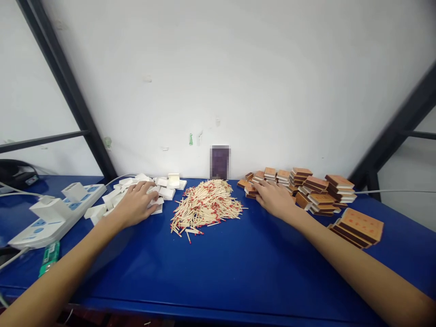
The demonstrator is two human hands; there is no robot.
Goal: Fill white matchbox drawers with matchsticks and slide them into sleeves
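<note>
The left grip [136, 205] lies palm down on a loose heap of white inner trays [167, 192]. Its fingers curl over the trays nearest it, touching them. Whether they are clamped on one cannot be told, as the back of the hand hides the fingertips. More trays spread beyond and to either side of this grip.

The right grip [274, 200] rests palm down with its fingers stretched apart, holding nothing. The fingertips touch the nearest orange matchbox sleeves [316, 184]. The rest of that pile sits just beyond the grip and out to its right, with a flatter stack of sleeves [361, 225] further right.

Between the two grips, close to both but touching neither, lies a mound of red-tipped matches [206, 206] on the blue bench [238, 268]. Out past the left grip sits a white power strip [51, 215].
</note>
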